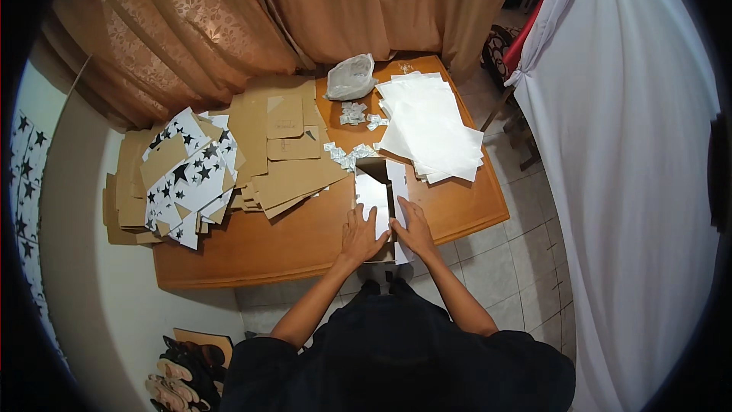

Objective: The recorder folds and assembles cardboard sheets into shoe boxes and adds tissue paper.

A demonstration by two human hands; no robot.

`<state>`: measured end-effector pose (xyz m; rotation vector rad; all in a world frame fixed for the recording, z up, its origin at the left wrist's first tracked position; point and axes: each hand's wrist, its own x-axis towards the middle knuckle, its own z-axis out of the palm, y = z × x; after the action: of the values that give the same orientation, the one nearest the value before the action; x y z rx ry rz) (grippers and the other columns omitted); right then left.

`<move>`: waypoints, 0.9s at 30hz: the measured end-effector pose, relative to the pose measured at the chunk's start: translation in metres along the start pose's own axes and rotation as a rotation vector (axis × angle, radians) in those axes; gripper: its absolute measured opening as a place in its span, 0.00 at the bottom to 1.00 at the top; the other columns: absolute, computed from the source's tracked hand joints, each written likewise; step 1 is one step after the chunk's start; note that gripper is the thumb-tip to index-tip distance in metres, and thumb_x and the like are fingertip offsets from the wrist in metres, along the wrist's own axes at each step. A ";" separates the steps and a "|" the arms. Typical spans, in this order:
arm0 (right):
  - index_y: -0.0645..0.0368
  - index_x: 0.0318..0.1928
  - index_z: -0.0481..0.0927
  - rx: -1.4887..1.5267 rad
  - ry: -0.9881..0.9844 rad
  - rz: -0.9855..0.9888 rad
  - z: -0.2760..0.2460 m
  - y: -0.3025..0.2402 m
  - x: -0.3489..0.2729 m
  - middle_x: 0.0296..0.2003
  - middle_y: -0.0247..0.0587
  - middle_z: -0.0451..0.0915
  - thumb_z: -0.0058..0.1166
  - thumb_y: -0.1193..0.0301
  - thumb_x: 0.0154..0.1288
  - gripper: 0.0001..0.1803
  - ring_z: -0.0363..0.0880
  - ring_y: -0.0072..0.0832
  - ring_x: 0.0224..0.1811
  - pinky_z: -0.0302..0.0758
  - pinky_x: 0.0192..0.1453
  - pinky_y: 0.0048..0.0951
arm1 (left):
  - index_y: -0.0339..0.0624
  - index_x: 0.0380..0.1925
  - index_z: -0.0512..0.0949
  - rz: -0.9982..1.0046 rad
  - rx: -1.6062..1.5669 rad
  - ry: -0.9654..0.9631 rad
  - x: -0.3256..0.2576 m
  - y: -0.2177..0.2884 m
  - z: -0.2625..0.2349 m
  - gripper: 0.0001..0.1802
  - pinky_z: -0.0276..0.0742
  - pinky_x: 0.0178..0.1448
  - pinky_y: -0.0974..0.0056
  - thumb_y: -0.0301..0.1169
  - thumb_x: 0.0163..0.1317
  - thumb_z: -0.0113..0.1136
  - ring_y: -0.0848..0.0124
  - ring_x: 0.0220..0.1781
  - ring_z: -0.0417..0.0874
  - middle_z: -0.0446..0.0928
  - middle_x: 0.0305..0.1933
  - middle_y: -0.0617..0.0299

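Observation:
A narrow open cardboard box [374, 168] with white outer faces stands at the table's front edge. Its left part is covered by a white panel [371, 191], and a white flap [397, 178] runs along its right side. My left hand [361, 235] lies on the panel and the box's left edge, thumb and fingers apart. At the right side, my right hand [414, 229] grips the flap, its thumb at the dark gap and its fingers over the white surface. Part of the box's near end is hidden by my hands.
Brown cardboard pieces [252, 137] and white star-printed pieces [202, 172] pile up on the left of the wooden table [229, 259]. White sheets [431, 122] lie at right. Small packets [352, 155] and a plastic bag [351, 78] sit behind the box. Shoes [183, 374] stand at lower left.

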<state>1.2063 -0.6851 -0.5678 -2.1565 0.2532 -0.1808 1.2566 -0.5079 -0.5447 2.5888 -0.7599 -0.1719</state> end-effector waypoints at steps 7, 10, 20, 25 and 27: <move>0.49 0.74 0.66 -0.046 -0.107 0.073 -0.002 -0.009 0.001 0.66 0.67 0.67 0.63 0.51 0.67 0.40 0.67 0.59 0.70 0.68 0.72 0.46 | 0.39 0.68 0.68 -0.007 0.008 -0.039 -0.004 -0.010 0.000 0.40 0.70 0.62 0.37 0.49 0.61 0.67 0.40 0.68 0.64 0.61 0.69 0.36; 0.47 0.75 0.65 -0.069 -0.145 0.098 -0.004 -0.014 0.003 0.66 0.66 0.66 0.63 0.49 0.66 0.41 0.68 0.60 0.69 0.70 0.70 0.47 | 0.38 0.69 0.67 0.006 -0.027 -0.084 -0.011 -0.015 -0.005 0.43 0.65 0.70 0.39 0.52 0.61 0.66 0.35 0.72 0.61 0.59 0.72 0.29; 0.45 0.75 0.64 -0.140 -0.170 0.091 0.002 -0.020 0.007 0.64 0.70 0.65 0.63 0.48 0.65 0.42 0.71 0.64 0.65 0.73 0.66 0.50 | 0.50 0.77 0.58 0.035 -0.036 -0.194 -0.036 -0.023 0.001 0.45 0.54 0.74 0.28 0.53 0.64 0.60 0.38 0.81 0.48 0.47 0.81 0.36; 0.44 0.76 0.62 -0.083 -0.124 0.032 0.006 -0.007 0.006 0.65 0.75 0.62 0.64 0.49 0.64 0.43 0.68 0.68 0.66 0.72 0.66 0.53 | 0.48 0.75 0.61 0.091 0.016 -0.101 -0.015 -0.029 0.001 0.39 0.59 0.72 0.33 0.43 0.65 0.58 0.41 0.78 0.56 0.54 0.78 0.37; 0.51 0.76 0.62 -0.122 -0.138 0.080 0.005 -0.009 0.007 0.65 0.68 0.65 0.67 0.53 0.63 0.45 0.68 0.61 0.67 0.68 0.71 0.48 | 0.46 0.74 0.61 0.002 -0.075 -0.041 0.014 -0.040 0.001 0.38 0.62 0.71 0.37 0.34 0.63 0.58 0.43 0.75 0.60 0.57 0.77 0.42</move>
<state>1.2149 -0.6780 -0.5628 -2.2632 0.2764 0.0304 1.2877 -0.4862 -0.5632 2.5207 -0.7557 -0.2492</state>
